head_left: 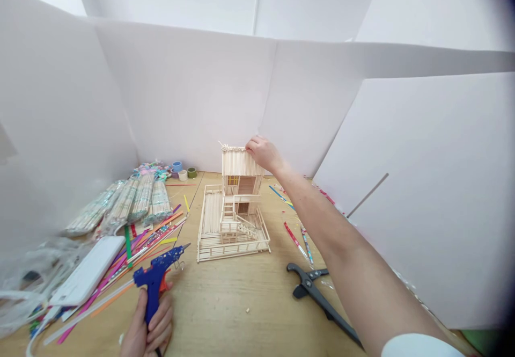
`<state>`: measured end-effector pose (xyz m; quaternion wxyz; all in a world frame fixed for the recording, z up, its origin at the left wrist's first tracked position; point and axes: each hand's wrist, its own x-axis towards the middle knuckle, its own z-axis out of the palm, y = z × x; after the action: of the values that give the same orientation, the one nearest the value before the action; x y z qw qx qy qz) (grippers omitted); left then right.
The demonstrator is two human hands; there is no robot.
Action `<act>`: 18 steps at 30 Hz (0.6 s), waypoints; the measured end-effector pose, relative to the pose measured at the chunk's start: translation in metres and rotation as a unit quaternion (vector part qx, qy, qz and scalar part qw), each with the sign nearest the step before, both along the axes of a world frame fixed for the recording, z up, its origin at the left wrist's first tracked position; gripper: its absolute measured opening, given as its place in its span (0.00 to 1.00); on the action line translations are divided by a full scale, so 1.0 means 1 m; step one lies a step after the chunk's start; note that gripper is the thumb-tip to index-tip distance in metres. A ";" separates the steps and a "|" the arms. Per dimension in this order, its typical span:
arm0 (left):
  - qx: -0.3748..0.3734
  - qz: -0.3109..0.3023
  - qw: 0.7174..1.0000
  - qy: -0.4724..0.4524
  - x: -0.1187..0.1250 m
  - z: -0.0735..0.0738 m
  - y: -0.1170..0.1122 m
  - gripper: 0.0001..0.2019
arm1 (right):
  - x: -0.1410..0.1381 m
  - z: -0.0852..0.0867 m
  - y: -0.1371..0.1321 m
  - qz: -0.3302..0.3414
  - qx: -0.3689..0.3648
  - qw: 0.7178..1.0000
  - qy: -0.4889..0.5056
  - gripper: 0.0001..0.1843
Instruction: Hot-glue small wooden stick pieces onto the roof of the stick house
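My left hand point(147, 319) at the bottom of the view is shut around the grip of a blue hot glue gun point(155, 282), whose metal nozzle points up and to the right. My right arm stretches across the table, and my right hand point(263, 153) rests its fingertips on the right end of the roof point(241, 161) of a two-level craft-stick house point(241, 185). The house stands on a stick deck point(213, 233) with railings and small stairs. The far side of the roof is hidden.
Bundled craft sticks point(137, 201), coloured strips point(132, 255), a white flat box point(86, 271) and a plastic bag point(28, 287) lie at left. Tape rolls point(183, 173) stand behind. Black-handled cutters point(314, 287) lie at right on the wooden table point(213, 303), within white board walls point(185, 88).
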<state>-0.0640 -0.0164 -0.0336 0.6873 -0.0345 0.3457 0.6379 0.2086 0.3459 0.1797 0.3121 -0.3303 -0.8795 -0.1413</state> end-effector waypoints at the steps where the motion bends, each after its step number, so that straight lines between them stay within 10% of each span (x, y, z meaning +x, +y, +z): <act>1: 0.006 -0.004 1.000 -0.001 -0.001 -0.002 0.000 0.26 | 0.001 0.000 0.000 0.000 0.000 1.000 0.006 0.10; 18: 0.016 -0.019 1.000 -0.002 -0.003 -0.005 0.001 0.24 | 0.004 -0.002 0.004 -0.007 -0.017 0.995 0.094 0.06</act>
<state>-0.0671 -0.0151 -0.0382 0.7007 -0.0179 0.3346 0.6299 0.2130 0.3504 0.1781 0.3866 -0.3533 -0.8463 -0.0969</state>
